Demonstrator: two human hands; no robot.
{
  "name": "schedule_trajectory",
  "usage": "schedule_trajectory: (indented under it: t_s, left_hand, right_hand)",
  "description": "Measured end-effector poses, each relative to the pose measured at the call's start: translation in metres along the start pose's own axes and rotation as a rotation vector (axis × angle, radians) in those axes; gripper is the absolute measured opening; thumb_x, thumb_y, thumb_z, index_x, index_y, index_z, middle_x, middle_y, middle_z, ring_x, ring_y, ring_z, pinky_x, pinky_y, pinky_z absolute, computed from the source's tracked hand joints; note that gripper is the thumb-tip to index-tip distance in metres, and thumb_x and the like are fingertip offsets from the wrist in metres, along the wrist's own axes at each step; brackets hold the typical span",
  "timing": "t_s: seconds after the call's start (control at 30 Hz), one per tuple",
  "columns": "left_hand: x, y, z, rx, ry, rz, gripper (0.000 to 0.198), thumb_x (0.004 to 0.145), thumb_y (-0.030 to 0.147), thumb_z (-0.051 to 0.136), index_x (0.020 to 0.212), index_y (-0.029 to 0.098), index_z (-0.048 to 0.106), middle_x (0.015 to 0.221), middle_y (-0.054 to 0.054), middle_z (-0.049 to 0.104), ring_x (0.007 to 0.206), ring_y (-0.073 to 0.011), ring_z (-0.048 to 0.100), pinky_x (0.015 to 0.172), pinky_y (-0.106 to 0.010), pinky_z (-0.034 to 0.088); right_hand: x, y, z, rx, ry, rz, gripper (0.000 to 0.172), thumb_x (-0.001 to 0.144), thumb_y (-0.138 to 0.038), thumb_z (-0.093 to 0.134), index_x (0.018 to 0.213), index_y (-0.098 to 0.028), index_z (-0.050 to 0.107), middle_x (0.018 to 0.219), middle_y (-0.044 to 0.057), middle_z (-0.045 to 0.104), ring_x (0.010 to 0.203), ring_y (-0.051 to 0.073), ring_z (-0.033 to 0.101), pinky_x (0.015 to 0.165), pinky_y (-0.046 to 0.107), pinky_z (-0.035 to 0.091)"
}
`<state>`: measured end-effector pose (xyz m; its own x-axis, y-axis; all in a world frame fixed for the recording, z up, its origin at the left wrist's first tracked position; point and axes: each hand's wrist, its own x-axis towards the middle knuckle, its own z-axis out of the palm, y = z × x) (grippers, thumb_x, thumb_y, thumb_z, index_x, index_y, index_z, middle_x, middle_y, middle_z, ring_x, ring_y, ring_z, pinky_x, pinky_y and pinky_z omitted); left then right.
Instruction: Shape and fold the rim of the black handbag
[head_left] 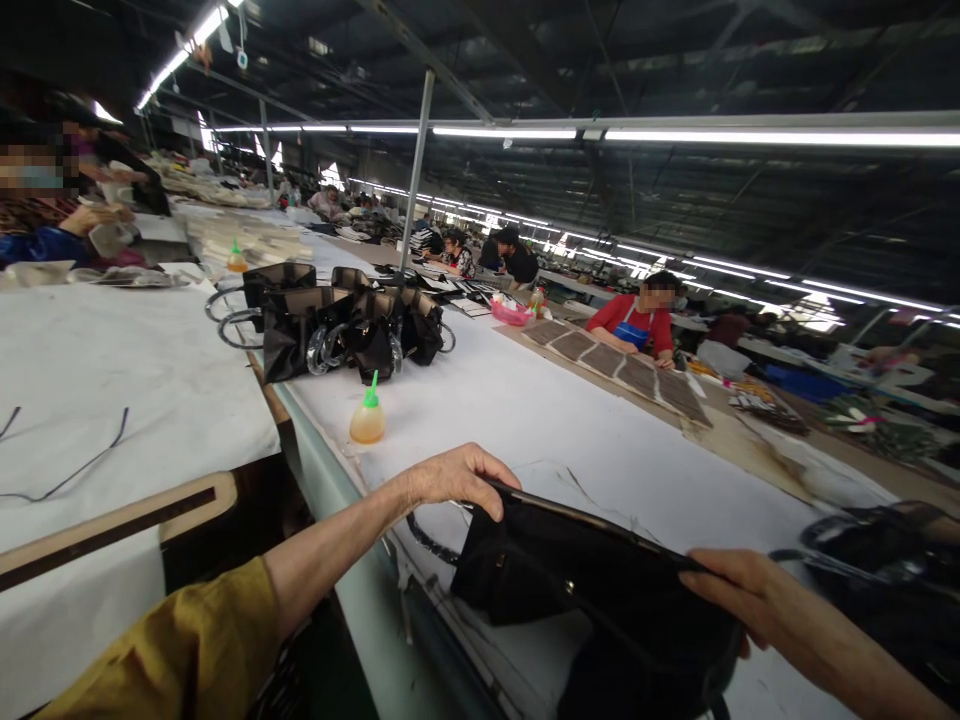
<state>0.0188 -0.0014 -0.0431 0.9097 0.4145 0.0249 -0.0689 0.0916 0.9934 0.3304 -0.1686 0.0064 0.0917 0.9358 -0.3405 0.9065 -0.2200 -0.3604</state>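
A black handbag lies on the white worktable right in front of me. My left hand grips its upper rim at the left end, fingers curled over the edge. My right hand holds the same rim at the right end, fingers closed on it. A chain strap trails from the bag toward the table's near edge. My left arm wears a mustard-yellow sleeve.
A small glue bottle with a green nozzle stands ahead of my left hand. A cluster of finished black bags sits farther back. More bags lie at right. A worker in red handles brown panels. Other people work along the tables.
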Motion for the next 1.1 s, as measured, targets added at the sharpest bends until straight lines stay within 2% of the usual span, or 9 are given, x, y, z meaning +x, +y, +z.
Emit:
schedule_trajectory:
  t_s: [0.07,0.17,0.27,0.33,0.53,0.7,0.87,1.0,1.1]
  left_hand:
    - [0.001,-0.001,-0.001,-0.007,-0.003,0.010,0.037,0.049,0.019,0.075,0.085,0.013,0.067,0.075,0.000,0.063,0.068,-0.0111,0.053,0.065,-0.020,0.043]
    - [-0.001,0.000,0.000,0.009,0.036,0.023,0.036,0.050,0.018,0.075,0.084,0.012,0.067,0.071,0.001,0.062,0.065,-0.0096,0.051,0.061,-0.018,0.041]
    - [-0.005,0.003,0.001,0.032,0.072,0.023,0.034,0.051,0.019,0.075,0.083,0.012,0.067,0.068,0.002,0.060,0.061,-0.0084,0.049,0.059,-0.018,0.040]
    - [-0.007,0.004,0.002,0.033,0.079,0.026,0.035,0.050,0.020,0.075,0.084,0.012,0.067,0.068,0.002,0.060,0.062,-0.0090,0.049,0.060,-0.019,0.041]
    - [-0.008,0.000,0.000,0.046,0.084,0.063,0.037,0.050,0.022,0.076,0.084,0.012,0.066,0.071,0.001,0.060,0.064,-0.0100,0.050,0.062,-0.020,0.042]
    - [-0.009,-0.003,-0.001,0.062,0.073,0.082,0.037,0.052,0.023,0.076,0.086,0.012,0.066,0.074,0.000,0.061,0.066,-0.0107,0.051,0.064,-0.020,0.043]
    - [-0.010,-0.001,-0.001,0.027,0.078,0.070,0.039,0.050,0.024,0.076,0.086,0.012,0.066,0.074,0.001,0.061,0.065,-0.0106,0.051,0.065,-0.021,0.043]
    - [-0.008,-0.002,-0.002,0.025,0.082,0.070,0.037,0.050,0.024,0.076,0.084,0.012,0.066,0.074,0.001,0.061,0.065,-0.0101,0.051,0.063,-0.020,0.043]
    - [-0.008,-0.003,-0.002,0.028,0.079,0.076,0.038,0.051,0.024,0.076,0.085,0.012,0.065,0.074,0.001,0.060,0.065,-0.0101,0.050,0.064,-0.020,0.042]
  right_hand:
    - [-0.004,-0.007,0.000,-0.081,0.054,0.014,0.035,0.083,-0.046,0.036,0.072,-0.019,0.057,0.055,0.001,0.061,0.052,0.014,0.055,0.047,0.021,0.038]
    - [-0.010,-0.023,0.003,-0.252,0.303,-0.044,0.032,0.076,-0.043,0.050,0.101,-0.024,0.056,0.089,0.003,0.067,0.075,0.020,0.062,0.064,0.026,0.047]
    - [-0.010,-0.040,0.007,-0.414,0.494,-0.217,0.052,0.071,-0.030,0.057,0.121,-0.027,0.043,0.122,0.003,0.052,0.101,0.023,0.055,0.084,0.034,0.045]
    - [-0.007,-0.048,0.010,-0.456,0.508,-0.306,0.049,0.071,-0.025,0.054,0.119,-0.028,0.045,0.130,0.001,0.044,0.109,0.023,0.050,0.090,0.036,0.043]
    - [0.000,-0.069,0.012,-0.394,0.450,-0.422,0.032,0.072,-0.027,0.054,0.103,-0.030,0.059,0.129,0.001,0.045,0.108,0.021,0.051,0.086,0.031,0.048]
    - [0.006,-0.084,0.020,-0.373,0.476,-0.398,0.014,0.075,-0.035,0.053,0.079,-0.027,0.063,0.121,0.002,0.052,0.104,0.022,0.053,0.086,0.034,0.047]
    - [0.008,-0.085,0.024,-0.329,0.514,-0.323,0.029,0.083,-0.040,0.040,0.067,-0.024,0.059,0.121,0.002,0.051,0.102,0.021,0.053,0.084,0.034,0.047]
    - [0.009,-0.076,0.025,-0.308,0.527,-0.291,0.029,0.083,-0.041,0.038,0.072,-0.024,0.059,0.122,0.003,0.050,0.100,0.020,0.055,0.083,0.032,0.048]
    - [0.012,-0.073,0.025,-0.340,0.528,-0.351,0.023,0.081,-0.038,0.043,0.073,-0.024,0.059,0.123,0.003,0.049,0.102,0.021,0.054,0.084,0.033,0.047]
